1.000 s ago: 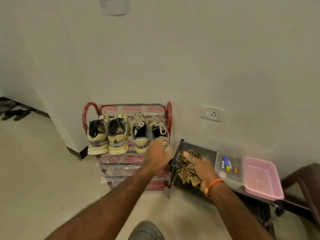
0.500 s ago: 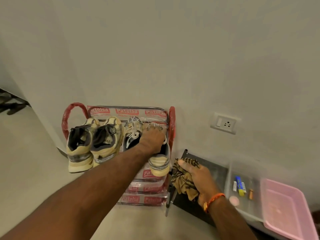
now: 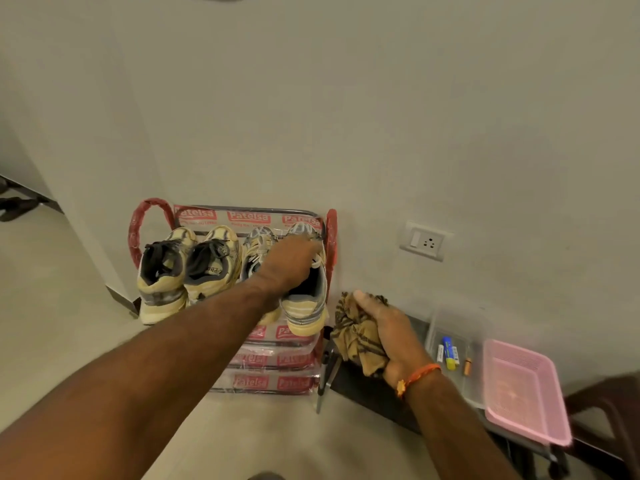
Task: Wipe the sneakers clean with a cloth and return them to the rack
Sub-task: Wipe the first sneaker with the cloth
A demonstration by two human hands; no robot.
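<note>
At about 9 o'clock on the top shelf of the rack (image 3: 330, 237) stand two tan sneakers (image 3: 188, 268), heels toward the camera, untouched. Just to their right sits the grey pair: the inner grey sneaker (image 3: 254, 245) is largely hidden by the forearm, and the outer grey sneaker (image 3: 306, 299) stands at the rack's right end, its heel hanging over the shelf's front edge.

The left hand (image 3: 289, 263) lies over the tongue and laces of that outer shoe, fingers curled down into its opening; I judge this grip to be grasping the sneaker, though the fingertips are out of sight.

At roughly 4 o'clock from the rack, the right hand (image 3: 384, 332) holds a bunched brown striped cloth (image 3: 355, 336) clenched in its fingers, above a dark low counter (image 3: 363, 389). Further right on that counter are a clear tray (image 3: 450, 323) of small items and a pink basket (image 3: 523, 386).

The step in hand looks like fetching a shoe for wiping; whether any pair is already clean cannot be told. The next move calls for lifting the sneaker clear of its neighbour and of the red side loop, then bringing it toward 5 o'clock to meet the cloth.
</note>
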